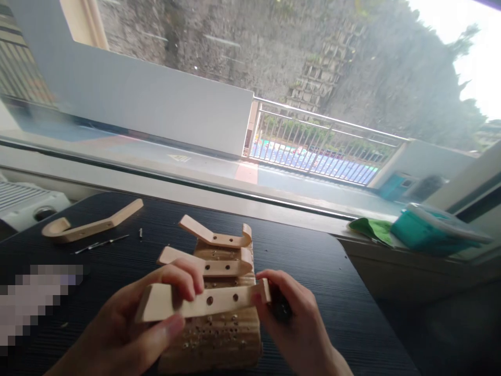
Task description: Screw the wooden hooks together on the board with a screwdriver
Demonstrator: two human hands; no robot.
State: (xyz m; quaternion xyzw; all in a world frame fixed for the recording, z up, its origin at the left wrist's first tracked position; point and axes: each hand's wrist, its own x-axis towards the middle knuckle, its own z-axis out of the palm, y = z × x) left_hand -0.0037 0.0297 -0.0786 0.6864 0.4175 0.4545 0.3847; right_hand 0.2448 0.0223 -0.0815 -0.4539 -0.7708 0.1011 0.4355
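1. The left hand [121, 324] is holding the flat end of the near wooden hook [223, 303], with the thumb on the near side and the fingers over the far side.
2. The right hand [297, 313] is pinching the other end, where the wood bends up. Something dark shows inside this hand, but I can't tell what it is.
3. The near wooden hook is over the brown block [219, 339]. I can't tell if they touch. It has two round holes.
4. The block has lots of little holes and sits on the black tabletop [336, 292].
5. Past the hands, the middle hook [217, 268] and the far hook [229, 240] lie across the block.
6. A fourth hook [92, 228] lies on the tabletop at the left. Near it are a thin metal tool [102, 244] and a tiny metal piece [141, 234].
7. By the window, at the right, a green cloth [371, 230] is next to a blue-green tub [430, 230].
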